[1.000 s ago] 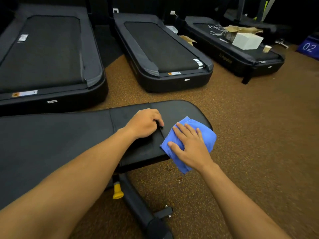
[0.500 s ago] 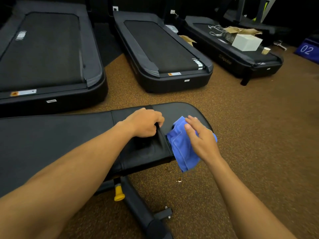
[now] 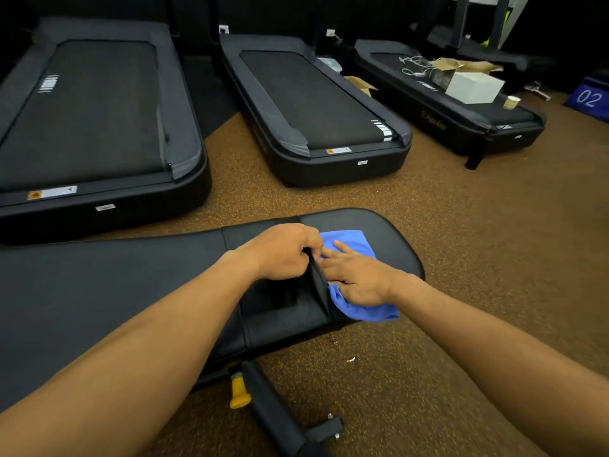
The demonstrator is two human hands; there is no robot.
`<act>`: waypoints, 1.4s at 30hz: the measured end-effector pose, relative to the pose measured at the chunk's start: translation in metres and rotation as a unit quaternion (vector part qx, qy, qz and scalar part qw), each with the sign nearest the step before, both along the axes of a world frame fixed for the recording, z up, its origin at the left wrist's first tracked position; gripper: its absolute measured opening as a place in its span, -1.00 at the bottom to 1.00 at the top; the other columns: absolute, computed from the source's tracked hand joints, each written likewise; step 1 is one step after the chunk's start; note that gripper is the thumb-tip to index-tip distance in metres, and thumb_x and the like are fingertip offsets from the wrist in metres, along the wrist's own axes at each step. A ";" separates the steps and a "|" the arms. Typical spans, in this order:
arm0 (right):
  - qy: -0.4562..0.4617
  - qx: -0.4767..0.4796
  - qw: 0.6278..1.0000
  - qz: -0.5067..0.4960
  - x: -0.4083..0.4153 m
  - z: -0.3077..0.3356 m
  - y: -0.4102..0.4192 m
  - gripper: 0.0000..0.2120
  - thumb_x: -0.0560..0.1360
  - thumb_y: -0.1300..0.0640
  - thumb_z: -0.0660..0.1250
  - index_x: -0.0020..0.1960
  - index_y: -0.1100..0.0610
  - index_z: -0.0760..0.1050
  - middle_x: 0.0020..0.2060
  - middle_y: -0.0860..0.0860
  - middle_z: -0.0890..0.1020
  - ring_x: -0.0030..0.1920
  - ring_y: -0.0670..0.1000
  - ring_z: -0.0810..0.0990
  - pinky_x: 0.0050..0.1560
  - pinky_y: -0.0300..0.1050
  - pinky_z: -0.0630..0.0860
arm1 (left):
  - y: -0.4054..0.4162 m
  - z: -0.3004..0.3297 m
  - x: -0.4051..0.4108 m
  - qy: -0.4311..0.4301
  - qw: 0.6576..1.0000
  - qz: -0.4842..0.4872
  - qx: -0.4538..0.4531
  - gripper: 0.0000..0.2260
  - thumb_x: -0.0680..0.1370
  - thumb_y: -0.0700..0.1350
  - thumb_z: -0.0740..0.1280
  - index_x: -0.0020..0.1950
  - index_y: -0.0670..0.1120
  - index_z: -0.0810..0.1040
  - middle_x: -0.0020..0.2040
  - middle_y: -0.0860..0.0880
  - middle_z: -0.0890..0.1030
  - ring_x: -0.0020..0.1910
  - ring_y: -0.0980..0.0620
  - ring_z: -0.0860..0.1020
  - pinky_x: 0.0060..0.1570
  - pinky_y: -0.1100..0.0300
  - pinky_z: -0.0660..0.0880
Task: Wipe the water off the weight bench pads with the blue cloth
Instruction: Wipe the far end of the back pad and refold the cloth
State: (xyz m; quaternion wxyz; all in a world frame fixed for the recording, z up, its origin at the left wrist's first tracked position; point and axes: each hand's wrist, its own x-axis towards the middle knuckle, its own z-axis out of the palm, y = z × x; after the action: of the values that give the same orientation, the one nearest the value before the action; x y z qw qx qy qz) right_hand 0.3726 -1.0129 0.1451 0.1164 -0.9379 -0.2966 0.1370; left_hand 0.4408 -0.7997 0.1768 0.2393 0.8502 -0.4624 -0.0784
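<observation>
Since a moment before, the right hand (image 3: 357, 275) had slid the blue cloth (image 3: 354, 282) up against the seam — fingers flat, pressing it onto the bench pad (image 3: 392, 245). Left hand (image 3: 283, 252) pinched the raised pad edge — curled tight.

— What sort of place is this?

— A gym, or a fitness room. Three black treadmills (image 3: 316, 107) stand side by side along the far side, their belts running toward a dark wall.

— Anything else that says so?

— The floor (image 3: 478, 252) is brown speckled rubber, the kind laid under exercise machines. A padded black weight bench (image 3: 131, 291) stands in front, with a yellow-handled adjuster (image 3: 240, 392) on its frame.

— It looks half unpacked.

— Yes: a white box (image 3: 474, 87), torn cardboard (image 3: 461, 65) and a roll of tape (image 3: 511, 102) sit on the right-hand treadmill, and a blue block marked "02" (image 3: 590, 98) lies at the right edge.
</observation>
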 end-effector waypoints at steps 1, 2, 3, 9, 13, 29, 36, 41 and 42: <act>-0.008 0.002 1.000 0.001 0.004 0.000 0.003 -0.50 0.42 0.12 0.03 0.22 0.22 0.56 0.58 -0.01 0.27 0.61 -0.11 -0.06 0.59 0.17 -0.26 | -0.002 0.000 0.001 0.001 1.000 -0.001 -0.006 -0.76 0.38 -0.32 0.23 -0.15 -0.01 0.57 -0.17 0.15 0.55 -0.02 0.09 0.49 0.03 0.14 0.44; -0.016 0.010 1.000 -0.002 0.007 -0.002 0.005 -0.49 0.41 0.11 0.02 0.21 0.23 0.57 0.53 0.02 0.36 0.60 -0.08 0.03 0.59 0.18 -0.23 | -0.004 0.000 0.002 0.003 1.000 -0.002 -0.008 -0.76 0.38 -0.32 0.22 -0.15 -0.02 0.57 -0.17 0.15 0.55 -0.03 0.10 0.48 0.01 0.18 0.41; -0.024 0.016 1.000 -0.005 0.008 -0.005 0.006 -0.48 0.41 0.10 0.01 0.20 0.23 0.57 0.49 0.03 0.41 0.58 -0.04 0.09 0.59 0.17 -0.22 | -0.005 0.000 0.003 0.004 1.000 -0.004 -0.008 -0.77 0.39 -0.32 0.22 -0.16 -0.03 0.57 -0.18 0.14 0.55 -0.05 0.10 0.47 -0.02 0.24 0.38; -0.030 -0.018 0.997 -0.069 0.033 -0.002 0.027 -0.44 0.52 0.10 0.02 0.46 0.20 0.43 0.57 0.08 0.28 0.61 0.02 0.06 0.59 0.08 -0.24 | -0.010 0.000 0.003 0.001 1.000 -0.007 -0.002 -0.81 0.34 -0.26 0.18 -0.20 -0.05 0.53 -0.23 0.05 0.57 -0.09 0.02 0.49 -0.04 0.08 0.46; -0.053 -0.084 0.990 -0.098 0.057 -0.006 0.039 -0.44 0.69 0.10 0.07 0.64 0.10 -0.03 0.64 0.01 0.04 0.62 -0.07 -0.07 0.54 -0.08 -0.38 | -0.007 0.005 -0.002 0.014 1.000 0.011 0.000 -0.83 0.32 -0.25 0.17 -0.20 -0.08 0.51 -0.18 0.00 0.58 -0.07 -0.02 0.51 -0.02 -0.08 0.49; -0.041 -0.018 0.999 0.002 -0.003 -0.018 -0.009 -0.31 0.50 -0.05 -0.12 0.62 0.02 0.17 0.64 -0.13 0.01 0.61 -0.11 -0.21 0.54 0.07 -0.34 | -0.004 0.004 -0.006 0.003 1.000 0.006 0.005 -0.81 0.39 -0.26 0.20 -0.12 -0.09 0.56 -0.14 0.07 0.55 -0.05 0.04 0.45 -0.06 0.19 0.35; -0.046 0.004 0.999 -0.014 0.023 -0.012 0.011 -0.41 0.50 -0.10 -0.01 0.41 0.07 0.49 0.53 0.00 0.36 0.59 -0.01 0.13 0.58 0.08 -0.27 | -0.012 -0.002 -0.001 0.011 1.000 0.010 -0.015 -0.81 0.35 -0.26 0.20 -0.19 -0.06 0.56 -0.20 0.08 0.58 -0.09 0.02 0.47 0.00 0.51 0.25; -0.016 -0.024 0.996 -0.084 0.044 0.002 0.032 -0.37 0.49 -0.08 0.04 0.49 0.11 0.40 0.55 0.06 0.33 0.59 0.00 0.13 0.59 0.00 -0.27 | -0.008 -0.001 -0.005 0.002 1.000 0.010 -0.011 -0.84 0.32 -0.18 0.17 -0.21 -0.01 0.51 -0.20 0.09 0.57 -0.06 0.02 0.49 -0.01 0.02 0.48; -0.018 -0.030 0.996 -0.081 0.045 0.003 0.035 -0.30 0.48 -0.15 0.00 0.55 0.09 0.32 0.57 0.04 0.29 0.60 -0.02 0.11 0.59 -0.01 -0.27 | -0.007 -0.001 -0.007 0.000 1.000 0.011 -0.009 -0.84 0.32 -0.18 0.18 -0.20 -0.01 0.50 -0.17 0.09 0.59 -0.04 0.02 0.49 0.01 0.00 0.48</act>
State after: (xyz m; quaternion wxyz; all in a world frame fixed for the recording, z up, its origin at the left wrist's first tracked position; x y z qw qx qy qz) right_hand 0.4176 -0.9784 0.1478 0.0937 -0.9643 -0.2177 0.1186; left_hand 0.4342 -0.8068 0.1759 0.2475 0.8532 -0.4536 -0.0715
